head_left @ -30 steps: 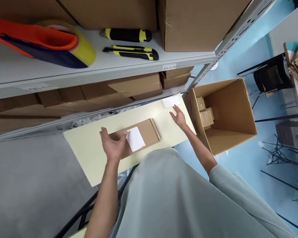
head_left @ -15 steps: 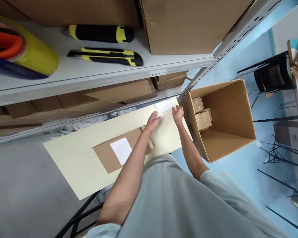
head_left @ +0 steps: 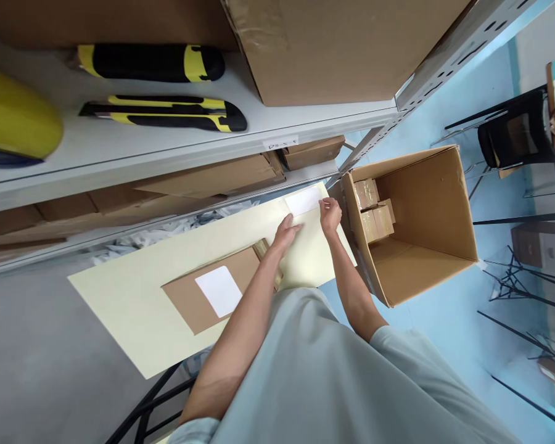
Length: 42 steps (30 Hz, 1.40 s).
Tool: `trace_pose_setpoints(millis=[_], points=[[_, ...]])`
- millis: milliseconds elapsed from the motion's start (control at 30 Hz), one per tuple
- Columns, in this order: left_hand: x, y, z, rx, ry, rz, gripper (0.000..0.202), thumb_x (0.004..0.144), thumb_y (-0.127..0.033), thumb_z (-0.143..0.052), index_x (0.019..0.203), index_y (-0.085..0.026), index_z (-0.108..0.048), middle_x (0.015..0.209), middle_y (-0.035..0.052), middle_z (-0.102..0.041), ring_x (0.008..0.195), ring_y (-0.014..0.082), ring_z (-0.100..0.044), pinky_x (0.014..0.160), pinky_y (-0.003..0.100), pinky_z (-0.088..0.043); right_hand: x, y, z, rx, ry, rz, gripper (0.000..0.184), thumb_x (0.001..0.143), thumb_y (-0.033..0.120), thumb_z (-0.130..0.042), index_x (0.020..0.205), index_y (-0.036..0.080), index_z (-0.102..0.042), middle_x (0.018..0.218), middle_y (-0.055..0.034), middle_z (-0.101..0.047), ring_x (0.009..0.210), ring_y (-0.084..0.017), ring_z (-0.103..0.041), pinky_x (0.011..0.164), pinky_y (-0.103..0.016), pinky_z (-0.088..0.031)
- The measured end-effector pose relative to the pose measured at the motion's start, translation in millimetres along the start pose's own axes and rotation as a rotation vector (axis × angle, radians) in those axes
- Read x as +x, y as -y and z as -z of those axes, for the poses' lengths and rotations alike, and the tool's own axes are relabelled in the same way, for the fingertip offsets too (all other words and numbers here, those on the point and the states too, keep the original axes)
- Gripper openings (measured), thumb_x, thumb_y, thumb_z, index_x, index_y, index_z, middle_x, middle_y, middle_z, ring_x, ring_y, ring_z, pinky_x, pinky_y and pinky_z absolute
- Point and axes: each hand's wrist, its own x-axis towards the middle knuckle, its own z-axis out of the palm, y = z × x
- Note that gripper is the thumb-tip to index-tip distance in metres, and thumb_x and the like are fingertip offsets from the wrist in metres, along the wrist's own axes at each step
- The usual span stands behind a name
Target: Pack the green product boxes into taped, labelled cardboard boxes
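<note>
A white paper slip [head_left: 303,201] lies at the far right end of a pale yellow board [head_left: 120,296]. My right hand [head_left: 330,216] is closed in a pinch at the slip's right edge. Close to the slip's lower left corner, my left hand [head_left: 285,235] rests by the board with thumb and fingers apart, holding nothing. A flat brown carton [head_left: 180,302] sits on the board, partly behind my left forearm. On its top is a blank white label [head_left: 219,291].
Right of the board stands a large open cardboard box [head_left: 425,209] with small taped cartons [head_left: 374,222] inside. Two utility knives [head_left: 166,114] and a yellow tape roll [head_left: 18,117] lie on the shelf [head_left: 120,135] above. A black chair [head_left: 518,135] stands farther right.
The view has shifted slightly, so the knives and tape roll appear farther left. Both hands stay around the white slip with little movement.
</note>
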Motion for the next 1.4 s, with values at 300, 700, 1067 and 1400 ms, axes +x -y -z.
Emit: trace_pose_setpoints(millis=[300,700,1067,1400], points=[[-9,-50,5.7,0.149,-0.216,-0.159,0.056,0.101,-0.044,-0.075,0.152,-0.019,-0.071,0.163,0.0149,-0.068,0.157,0.0336,-0.061,0.133,0.045,-0.047,-29,29,10,-0.199,0.024,0.250,0.043,0.120,0.030,-0.037,0.133,0.017,-0.075,0.148,-0.0199,-0.069,0.144,-0.032,-0.061,0.126,-0.044,-0.045],[-26,-80,77.0,0.340,-0.464,-0.021,0.021,0.098,-0.040,-0.077,0.094,-0.020,-0.083,0.080,0.0049,-0.081,0.075,0.0247,-0.077,0.082,0.037,-0.061,-56,56,-13,-0.498,0.341,0.554,0.061,0.116,0.015,-0.033,0.175,0.019,-0.051,0.143,-0.0212,-0.064,0.133,-0.035,-0.057,0.120,-0.050,-0.049],[-27,-58,84.6,0.356,-0.466,-0.008,0.026,0.100,-0.040,-0.071,0.083,-0.021,-0.078,0.082,0.0045,-0.081,0.076,0.0222,-0.077,0.083,0.032,-0.057,-19,48,-43,-0.710,0.479,0.450,0.077,0.110,0.008,-0.040,0.185,0.028,-0.031,0.158,-0.0231,-0.054,0.145,-0.037,-0.053,0.121,-0.053,-0.045],[-49,-73,79.9,0.518,-0.505,-0.075,0.025,0.102,-0.037,-0.068,0.085,-0.021,-0.076,0.086,0.0066,-0.079,0.089,0.0247,-0.072,0.098,0.037,-0.055,-9,47,-44,-0.725,0.489,0.431,0.076,0.112,0.010,-0.038,0.184,0.032,-0.032,0.162,-0.0210,-0.054,0.142,-0.038,-0.056,0.119,-0.058,-0.048]])
